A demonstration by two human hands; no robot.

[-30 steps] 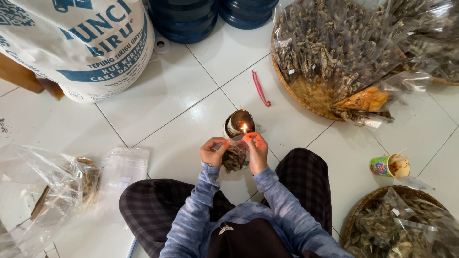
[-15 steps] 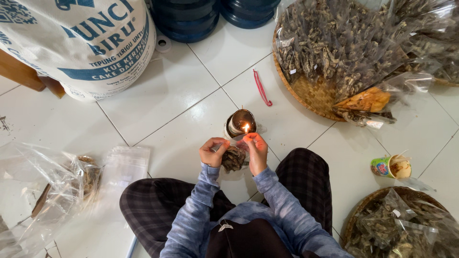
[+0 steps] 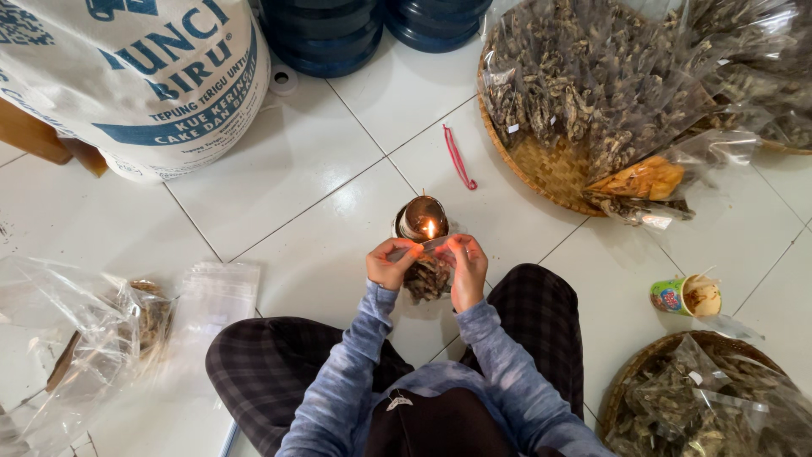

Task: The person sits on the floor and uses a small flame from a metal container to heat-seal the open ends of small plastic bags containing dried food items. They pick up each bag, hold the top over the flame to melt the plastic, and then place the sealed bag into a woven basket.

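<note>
Head view: left hand (image 3: pixel 391 264) and right hand (image 3: pixel 466 267) both pinch the top edge of a small clear bag (image 3: pixel 429 272) of dark dried bits, held between them just above the floor (image 3: pixel 321 211). Bag's top edge sits right at the flame of a small lamp (image 3: pixel 421 218). Beyond it lies a red band (image 3: pixel 459 158). Far right, a woven tray (image 3: pixel 550 169) piled with filled bags. Right, a small cup (image 3: pixel 683 296). Upper left, a big white sack (image 3: pixel 144 76). Left, a stack of empty bags (image 3: pixel 216 296).

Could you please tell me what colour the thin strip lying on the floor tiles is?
The thin strip is pinkish red, seen best in the head view.
</note>
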